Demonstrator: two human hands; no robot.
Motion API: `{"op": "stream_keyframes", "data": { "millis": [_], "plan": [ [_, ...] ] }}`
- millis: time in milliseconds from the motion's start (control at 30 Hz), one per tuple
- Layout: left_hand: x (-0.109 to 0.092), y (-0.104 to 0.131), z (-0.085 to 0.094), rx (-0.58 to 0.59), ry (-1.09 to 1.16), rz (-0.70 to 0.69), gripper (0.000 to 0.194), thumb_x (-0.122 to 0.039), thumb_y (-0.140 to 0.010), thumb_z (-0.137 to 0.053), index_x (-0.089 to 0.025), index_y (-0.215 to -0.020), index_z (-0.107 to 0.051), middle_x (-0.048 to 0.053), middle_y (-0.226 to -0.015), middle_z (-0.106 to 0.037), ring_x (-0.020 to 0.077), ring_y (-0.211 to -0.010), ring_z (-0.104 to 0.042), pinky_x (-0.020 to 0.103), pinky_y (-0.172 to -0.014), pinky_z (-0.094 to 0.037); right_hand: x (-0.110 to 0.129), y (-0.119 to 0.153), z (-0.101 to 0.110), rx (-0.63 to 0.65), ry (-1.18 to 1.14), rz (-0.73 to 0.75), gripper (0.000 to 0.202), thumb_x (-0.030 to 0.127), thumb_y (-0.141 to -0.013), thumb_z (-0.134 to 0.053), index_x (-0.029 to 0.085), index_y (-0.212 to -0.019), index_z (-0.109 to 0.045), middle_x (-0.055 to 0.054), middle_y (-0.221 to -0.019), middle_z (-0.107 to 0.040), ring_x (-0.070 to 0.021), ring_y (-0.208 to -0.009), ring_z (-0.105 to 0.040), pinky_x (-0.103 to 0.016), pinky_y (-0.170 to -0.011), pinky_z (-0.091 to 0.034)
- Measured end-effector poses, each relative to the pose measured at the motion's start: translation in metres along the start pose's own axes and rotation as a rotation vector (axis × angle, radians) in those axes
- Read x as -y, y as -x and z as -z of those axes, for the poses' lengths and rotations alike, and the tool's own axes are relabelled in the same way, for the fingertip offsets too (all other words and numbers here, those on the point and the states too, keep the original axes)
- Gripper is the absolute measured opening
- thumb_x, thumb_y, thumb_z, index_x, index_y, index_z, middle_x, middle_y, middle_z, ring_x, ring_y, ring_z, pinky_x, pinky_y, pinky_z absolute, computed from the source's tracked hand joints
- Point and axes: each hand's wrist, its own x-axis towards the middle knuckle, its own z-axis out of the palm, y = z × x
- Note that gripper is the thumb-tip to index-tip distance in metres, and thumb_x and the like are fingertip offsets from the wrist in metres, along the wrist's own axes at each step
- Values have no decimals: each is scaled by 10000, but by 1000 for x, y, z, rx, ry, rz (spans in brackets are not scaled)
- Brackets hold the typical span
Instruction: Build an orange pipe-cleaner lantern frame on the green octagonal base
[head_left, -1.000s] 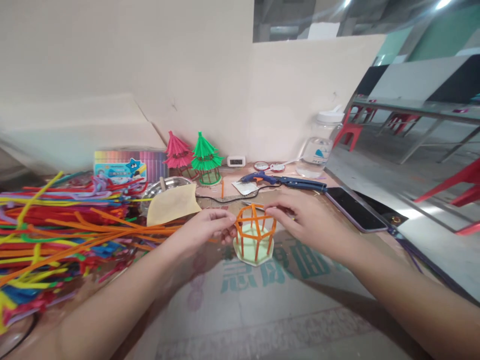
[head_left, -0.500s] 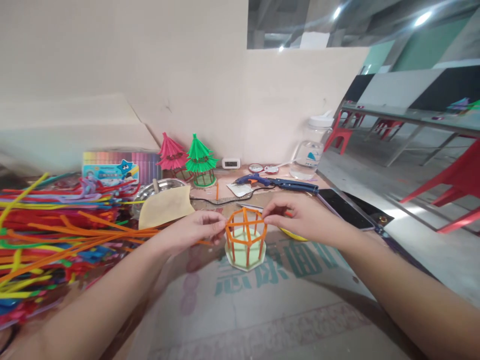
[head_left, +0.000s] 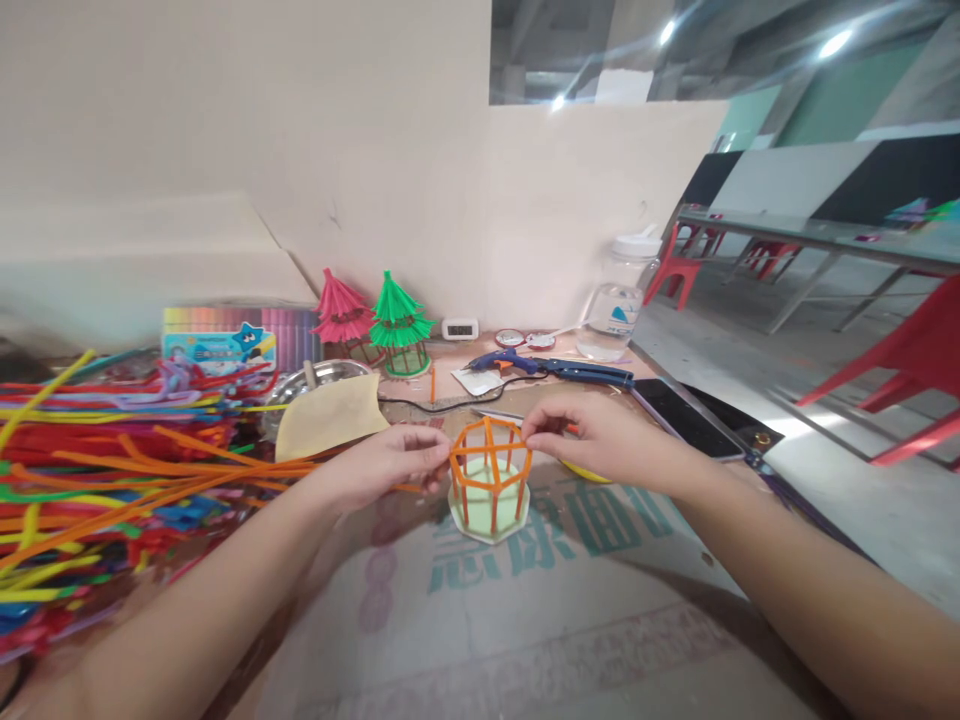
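Observation:
An orange frame (head_left: 493,484) of thin posts, with a top ring crossed by strips, stands upright on a pale green many-sided base (head_left: 487,520). My left hand (head_left: 405,458) pinches the left side of its top ring between thumb and fingers. On the opposite side, my right hand (head_left: 574,432) pinches the ring's right edge. Beneath the base lies a printed sheet (head_left: 480,630) with green characters. A yellow object (head_left: 586,472) shows partly under my right hand.
Colourful pipe cleaners (head_left: 112,470) pile up at left. Behind stand a green model (head_left: 405,325), a pink model (head_left: 341,315) and a water bottle (head_left: 616,300). A glue gun (head_left: 504,361), its cable and a phone (head_left: 690,418) lie right of centre. A metal bowl (head_left: 289,385) sits left.
The whole view has shifted very slightly. Both hands keep their pinch on the orange ring, with no other clear movement.

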Motion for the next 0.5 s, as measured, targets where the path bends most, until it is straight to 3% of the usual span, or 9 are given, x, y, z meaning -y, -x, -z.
{"op": "stream_keyframes", "data": {
  "millis": [300,500],
  "plan": [
    [9,-3,5,34,58,-1,414,-553,-801,-704,-154,-903,-663,-12,-728,-563,100,-618,-480,230,-597,-380,-7,-1,-2,72,-107,-15,108,207,-878,-565,193,-908,-668,-14,-850,-706,-150,-764,-638,-276,-687,-496],
    [2,-2,9,-112,-47,16,496,-639,-799,-645,-155,-909,-639,0,-774,-588,108,-644,-524,244,-642,-437,-19,-3,3,-15,-179,-8,148,329,-897,-567,190,-875,-614,-6,-810,-652,-141,-719,-605,-262,-645,-478]
  ]
}}
